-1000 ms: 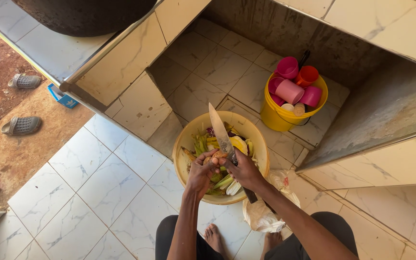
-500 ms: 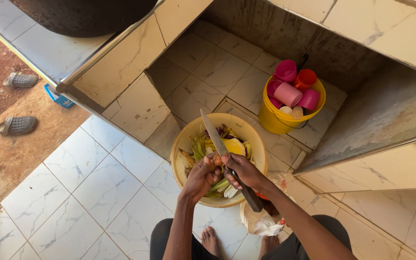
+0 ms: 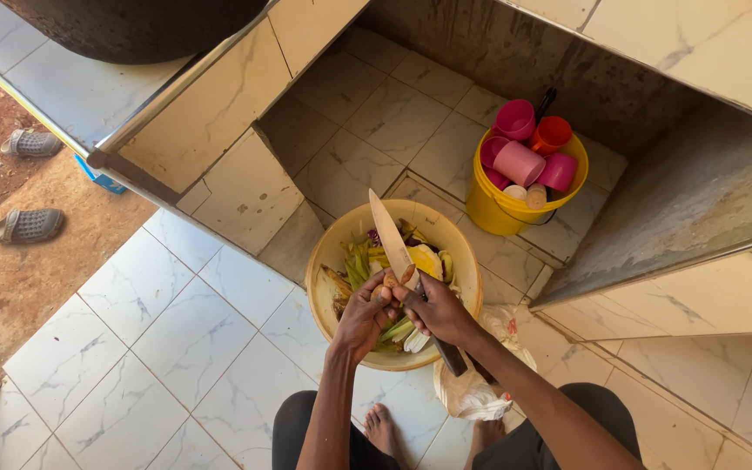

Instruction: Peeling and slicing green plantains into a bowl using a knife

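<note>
Centre frame, both hands work over the tan basin so scraps drop in. The left hand pinches a small brown vegetable piece; the right hand is wrapped around the knife, blade pointing away toward the upper frame.

Small, pale brownish piece of food, roundish, pinched at fingertip level above the basin, touching the knife's edge. Long kitchen knife, pale broad blade pointing up and away, tip over the far rim of the basin, dark handle running back down toward the body. Round tan basin on the tiled floor directly beneath, filled with yellow and green peelings and scraps, a purple bit near the far side.
</note>
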